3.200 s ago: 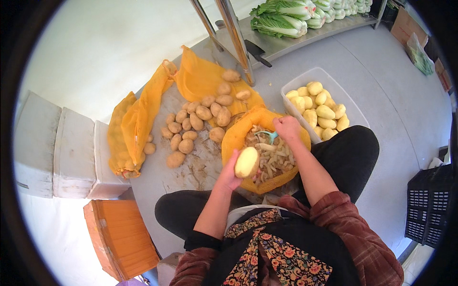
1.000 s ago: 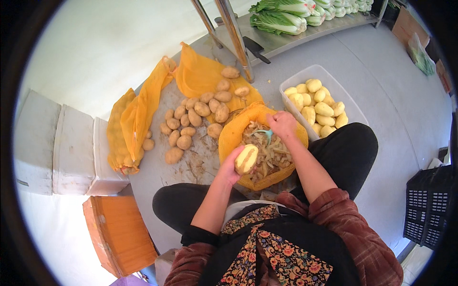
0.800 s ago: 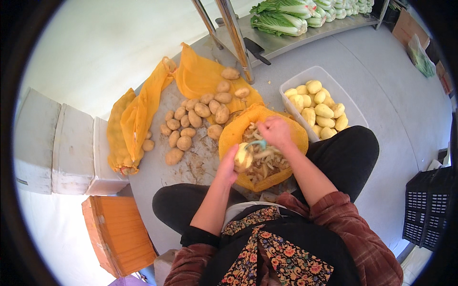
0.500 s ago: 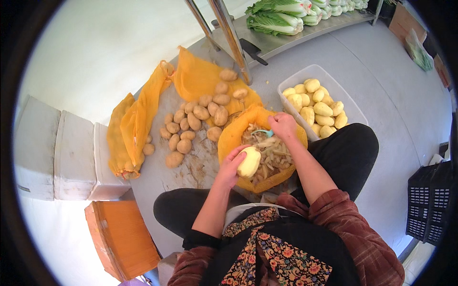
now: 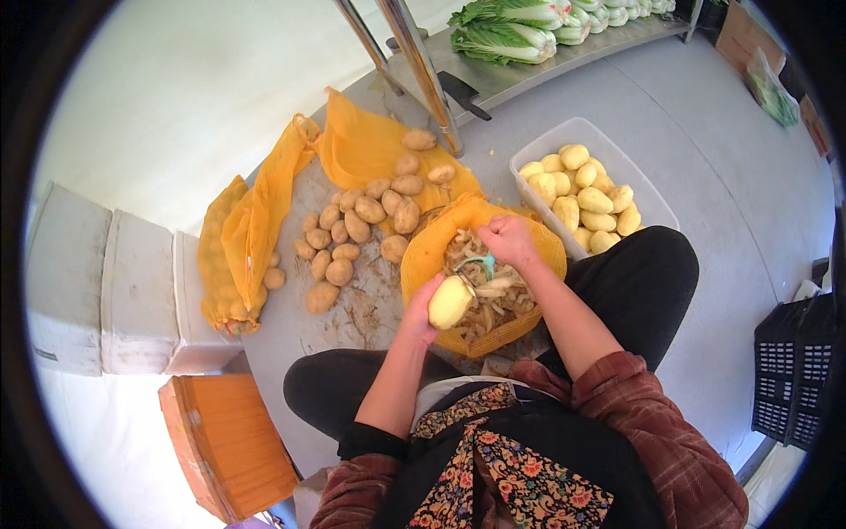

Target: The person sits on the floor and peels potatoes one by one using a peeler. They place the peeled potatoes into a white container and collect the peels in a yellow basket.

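Note:
My left hand [image 5: 423, 310] is closed round a peeled yellow potato [image 5: 450, 302], above the near left part of an orange mesh sack [image 5: 421, 258]. The sack's mouth lies wide, and brown and pale peelings [image 5: 506, 310] fill it. In my right hand [image 5: 508, 240] is a light-blue peeler [image 5: 484, 262], its head close to the upper right side of the potato; whether blade and potato touch I cannot tell. Left of the sack, several unpeeled brown potatoes [image 5: 357, 227] lie on the floor. A clear plastic tub [image 5: 654, 204] at the right holds peeled potatoes [image 5: 596, 201].
Beyond the sack stand metal legs [image 5: 421, 75] and a low steel shelf [image 5: 582, 55] with Chinese cabbages [image 5: 504, 40] and a black-handled cleaver [image 5: 463, 94]. Another mesh sack of potatoes [image 5: 231, 273] leans near white boxes [image 5: 137, 291]. Black crates [image 5: 793, 370] are at the right.
My right hand with the peeler has come left and nearer to the potato. The potato has shifted slightly left and turned in my left hand.

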Demonstrator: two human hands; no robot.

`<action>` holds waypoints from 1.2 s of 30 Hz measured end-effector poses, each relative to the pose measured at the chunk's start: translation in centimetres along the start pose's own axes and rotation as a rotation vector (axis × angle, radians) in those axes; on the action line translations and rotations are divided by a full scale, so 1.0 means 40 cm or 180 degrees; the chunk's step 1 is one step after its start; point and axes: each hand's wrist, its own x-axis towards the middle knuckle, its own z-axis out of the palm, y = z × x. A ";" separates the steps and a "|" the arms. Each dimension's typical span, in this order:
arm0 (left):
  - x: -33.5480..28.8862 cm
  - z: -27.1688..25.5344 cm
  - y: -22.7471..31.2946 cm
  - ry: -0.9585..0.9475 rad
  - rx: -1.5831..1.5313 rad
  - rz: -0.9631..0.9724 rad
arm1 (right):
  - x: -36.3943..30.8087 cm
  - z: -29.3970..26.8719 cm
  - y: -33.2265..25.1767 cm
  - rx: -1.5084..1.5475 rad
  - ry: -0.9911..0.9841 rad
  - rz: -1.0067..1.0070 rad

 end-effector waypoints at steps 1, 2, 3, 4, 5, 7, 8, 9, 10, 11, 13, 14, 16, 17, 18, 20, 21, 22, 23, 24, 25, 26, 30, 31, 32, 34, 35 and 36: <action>0.000 0.000 0.003 0.0013 -0.0055 0.0011 | 0.003 0.003 0.008 -0.0023 0.0034 0.0035; 0.001 0.002 0.004 -0.0100 -0.0140 0.0042 | 0.006 0.002 0.016 -0.0129 0.0122 0.0114; -0.004 -0.001 0.007 -0.0085 -0.0136 -0.0044 | 0.007 0.001 0.023 -0.0176 0.0140 0.0090; -0.010 -0.003 0.011 -0.0189 -0.0156 -0.0117 | 0.008 -0.003 0.027 -0.0496 0.0183 0.0278; -0.011 -0.003 0.013 -0.0150 -0.0115 -0.0186 | 0.011 -0.012 0.031 -0.0751 0.0179 0.0356; -0.012 -0.003 0.016 -0.0103 -0.0116 -0.0068 | 0.010 -0.021 0.026 -0.0794 0.0196 0.0342; -0.012 -0.004 0.015 -0.0076 -0.0099 0.0038 | 0.008 -0.022 0.021 -0.0624 0.0201 0.0230; -0.009 -0.005 0.014 0.0041 -0.0052 0.0053 | 0.005 -0.024 0.015 -0.0443 0.0222 0.0061; -0.004 -0.005 0.012 0.0101 0.0018 0.0087 | 0.003 -0.025 0.009 -0.0437 0.0084 0.0061; -0.002 -0.005 0.010 0.0092 0.0090 0.0164 | -0.003 -0.022 0.003 -0.0399 -0.0039 0.0016; 0.003 -0.004 0.006 0.0124 0.0468 0.0292 | -0.009 -0.015 -0.005 -0.0358 -0.0229 -0.0031; 0.006 -0.002 0.005 0.0095 0.0659 0.0378 | -0.010 -0.010 -0.005 -0.0361 -0.0297 -0.0035; 0.001 -0.001 0.004 -0.0004 0.0747 0.0333 | -0.009 -0.008 0.004 -0.0487 -0.0285 0.0151; -0.002 0.000 0.005 0.0141 0.0825 0.0303 | -0.002 -0.012 0.012 -0.0610 -0.0198 0.0333; -0.006 0.000 0.005 0.0030 0.0590 0.0229 | 0.005 -0.017 0.021 -0.0800 -0.0039 0.0604; -0.008 0.004 0.005 -0.0081 0.0184 0.0134 | 0.010 -0.018 0.031 -0.0548 0.0027 0.0465; -0.010 0.001 0.011 -0.0132 0.0028 -0.0022 | 0.012 -0.019 0.034 -0.0496 0.0048 0.0464; -0.011 -0.003 0.017 -0.0439 -0.0169 -0.0099 | 0.012 -0.020 0.034 -0.0234 0.0220 0.0368; -0.011 -0.006 0.017 -0.0809 -0.0362 -0.0152 | 0.011 -0.020 0.032 0.0022 0.0346 0.0322; -0.010 -0.008 0.015 -0.0547 -0.0427 -0.0234 | 0.007 -0.019 0.027 0.0287 0.0456 0.0329; -0.006 -0.009 0.014 -0.0352 -0.0480 -0.0284 | 0.001 -0.017 0.019 0.0256 0.0527 0.0010; -0.002 -0.008 0.013 -0.0088 -0.0481 -0.0339 | -0.005 -0.015 0.008 0.0228 0.0601 -0.0266; 0.011 0.011 -0.005 0.0320 -0.0264 -0.0142 | -0.033 0.010 -0.041 -0.0186 0.0812 -0.0940; 0.009 0.015 -0.007 0.0321 -0.0280 -0.0155 | -0.041 0.022 -0.051 -0.0235 0.0699 -0.1072; 0.006 0.019 -0.008 0.0300 -0.0301 -0.0147 | -0.049 0.037 -0.059 -0.0245 0.0646 -0.1261; 0.005 0.030 -0.011 0.0377 -0.0265 -0.0198 | -0.052 0.055 -0.058 -0.0239 0.0605 -0.1377; 0.005 0.033 -0.010 0.0427 -0.0194 -0.0254 | -0.048 0.061 -0.052 -0.0222 0.0613 -0.1303; 0.006 0.034 -0.009 0.0430 -0.0186 -0.0348 | -0.043 0.064 -0.042 -0.0204 0.0619 -0.1229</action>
